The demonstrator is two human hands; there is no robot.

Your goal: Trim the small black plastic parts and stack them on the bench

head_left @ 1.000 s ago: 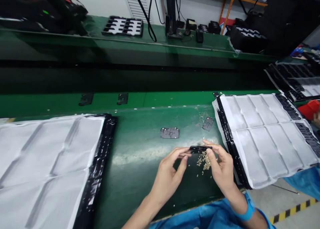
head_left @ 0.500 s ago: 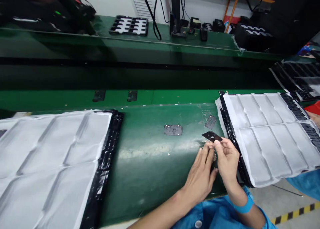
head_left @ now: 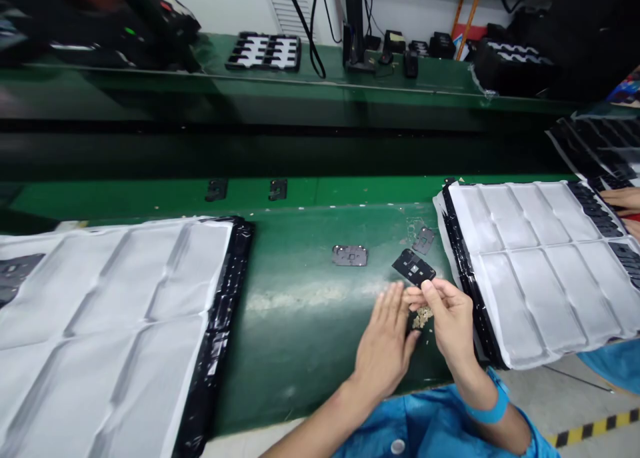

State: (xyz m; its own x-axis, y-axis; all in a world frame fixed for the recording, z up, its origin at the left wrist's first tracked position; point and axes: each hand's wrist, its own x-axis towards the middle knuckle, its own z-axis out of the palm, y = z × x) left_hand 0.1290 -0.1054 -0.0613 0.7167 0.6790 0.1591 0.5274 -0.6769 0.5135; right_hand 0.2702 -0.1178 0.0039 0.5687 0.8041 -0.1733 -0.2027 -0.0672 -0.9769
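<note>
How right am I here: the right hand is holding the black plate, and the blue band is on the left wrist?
Not quite: the blue band is on the right wrist, as the head view shows. The right hand is indeed holding the black plate.

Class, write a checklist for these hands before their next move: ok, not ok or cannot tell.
1. Right hand grips the black plate: ok.
2. Left hand holds no plate: ok, fingers extended.
3. Green bench free of tan bits: not ok, heaped nearby.
4. Black plate's underside clean: cannot tell, hidden.
5. Co-worker's hand away from the right white-covered stack: not ok, close to its edge.
</note>
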